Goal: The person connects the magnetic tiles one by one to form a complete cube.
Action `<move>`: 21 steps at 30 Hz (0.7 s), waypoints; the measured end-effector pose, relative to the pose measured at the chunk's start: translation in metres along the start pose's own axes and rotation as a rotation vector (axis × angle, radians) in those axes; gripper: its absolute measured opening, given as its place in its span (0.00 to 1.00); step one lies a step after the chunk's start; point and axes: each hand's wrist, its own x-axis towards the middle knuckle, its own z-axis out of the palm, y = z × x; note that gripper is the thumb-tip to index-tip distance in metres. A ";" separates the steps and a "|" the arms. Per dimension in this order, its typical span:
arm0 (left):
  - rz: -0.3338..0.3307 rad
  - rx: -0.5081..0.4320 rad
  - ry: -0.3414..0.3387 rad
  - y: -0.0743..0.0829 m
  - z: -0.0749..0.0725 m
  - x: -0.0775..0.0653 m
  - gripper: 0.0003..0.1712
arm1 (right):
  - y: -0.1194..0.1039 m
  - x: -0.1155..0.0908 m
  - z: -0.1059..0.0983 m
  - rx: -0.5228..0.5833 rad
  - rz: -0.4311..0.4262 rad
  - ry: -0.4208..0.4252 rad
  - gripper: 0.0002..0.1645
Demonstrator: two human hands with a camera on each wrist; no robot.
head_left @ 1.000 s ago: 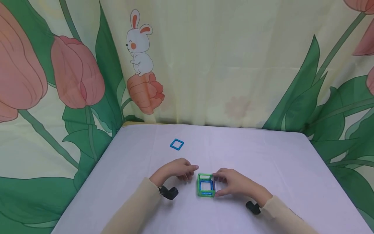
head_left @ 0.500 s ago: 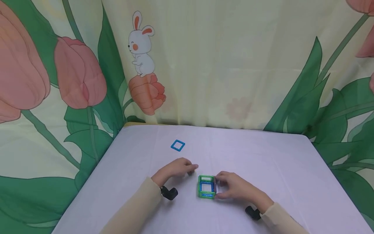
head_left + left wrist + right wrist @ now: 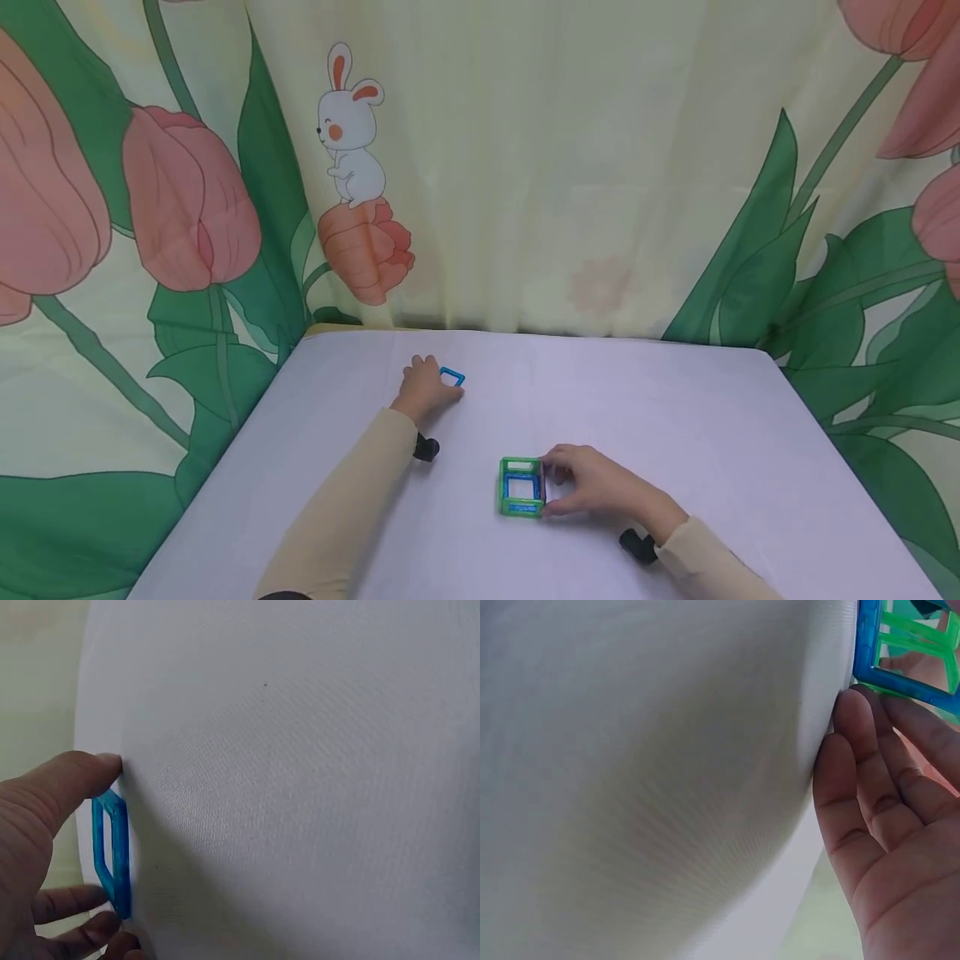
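A blue square magnetic tile (image 3: 454, 373) lies on the far part of the table. My left hand (image 3: 424, 390) is over its left side, thumb and fingers spread. In the left wrist view the thumb is right at one end of the tile (image 3: 121, 847) and the fingertips at the other. Closer to me stands a small open box of magnetic tiles (image 3: 510, 510), with green and blue frames. My right hand (image 3: 592, 481) grips its right side between thumb and fingers. In the right wrist view the fingers meet the box's blue frame (image 3: 866, 645).
A white cloth covers the table (image 3: 637, 400). Behind its far edge hangs a curtain (image 3: 510, 208) printed with tulips and a rabbit. Black wrist cameras (image 3: 637, 547) sit on both wrists.
My left hand has moved away from beside the box, forward and left to the lone blue tile. The right hand keeps its hold on the box, which stays in place.
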 end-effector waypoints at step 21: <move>0.321 -0.089 -0.158 0.020 -0.020 -0.043 0.29 | -0.004 -0.003 0.002 -0.021 0.036 0.002 0.40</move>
